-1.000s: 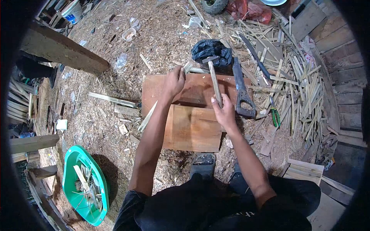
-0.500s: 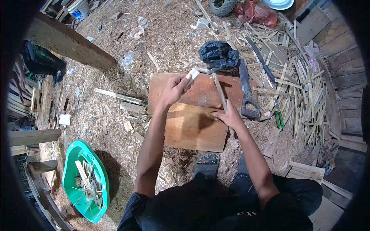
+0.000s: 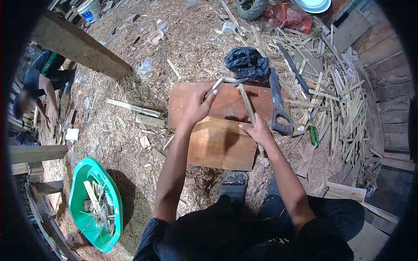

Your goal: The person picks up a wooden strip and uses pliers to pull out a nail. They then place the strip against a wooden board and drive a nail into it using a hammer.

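My left hand (image 3: 199, 103) grips a small pale wood piece (image 3: 215, 88) between thumb and fingers, above the reddish-brown board (image 3: 185, 96). Wrapped round the wooden handle of a hammer (image 3: 247, 103) is my right hand (image 3: 258, 132). The hammer's dark head lies over the far part of the board, just right of the wood piece and near a thin pale strip (image 3: 227, 80). Closer to my feet, a lighter brown board (image 3: 217, 150) adjoins the reddish one. A black plastic bag (image 3: 247, 63) sits beyond the hammer head, and a handsaw (image 3: 281, 108) lies right of the boards.
Green-handled pliers (image 3: 313, 132) and a heap of thin wood strips (image 3: 344, 117) lie at right. A green basin (image 3: 116, 195) holding scraps stands at lower left. Another person (image 3: 43, 82) crouches at far left behind a wooden post (image 3: 82, 50). Sawdust and shavings cover the ground.
The wood piece in my left hand has turned from showing its broad face to a narrower side. At far left, the other person has leaned into view. The hammer has barely moved.
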Available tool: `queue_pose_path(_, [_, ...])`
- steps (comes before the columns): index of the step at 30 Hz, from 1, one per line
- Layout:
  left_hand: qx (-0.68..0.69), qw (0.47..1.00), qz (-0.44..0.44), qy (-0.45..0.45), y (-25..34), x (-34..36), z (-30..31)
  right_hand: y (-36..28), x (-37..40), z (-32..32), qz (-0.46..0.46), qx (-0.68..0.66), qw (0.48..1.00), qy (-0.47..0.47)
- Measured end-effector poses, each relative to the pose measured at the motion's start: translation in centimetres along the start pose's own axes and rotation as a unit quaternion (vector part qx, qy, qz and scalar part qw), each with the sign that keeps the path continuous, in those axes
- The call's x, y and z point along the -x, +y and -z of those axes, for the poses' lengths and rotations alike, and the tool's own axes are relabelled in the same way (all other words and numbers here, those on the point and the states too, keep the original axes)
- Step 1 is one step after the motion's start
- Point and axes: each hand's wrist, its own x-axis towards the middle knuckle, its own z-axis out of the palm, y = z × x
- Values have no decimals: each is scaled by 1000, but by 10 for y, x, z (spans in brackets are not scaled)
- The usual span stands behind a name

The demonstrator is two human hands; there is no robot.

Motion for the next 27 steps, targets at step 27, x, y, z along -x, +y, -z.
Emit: queue_pose_path(27, [-53, 971, 196, -123, -31, 50, 52, -27, -1, 42, 0, -103, 992, -67])
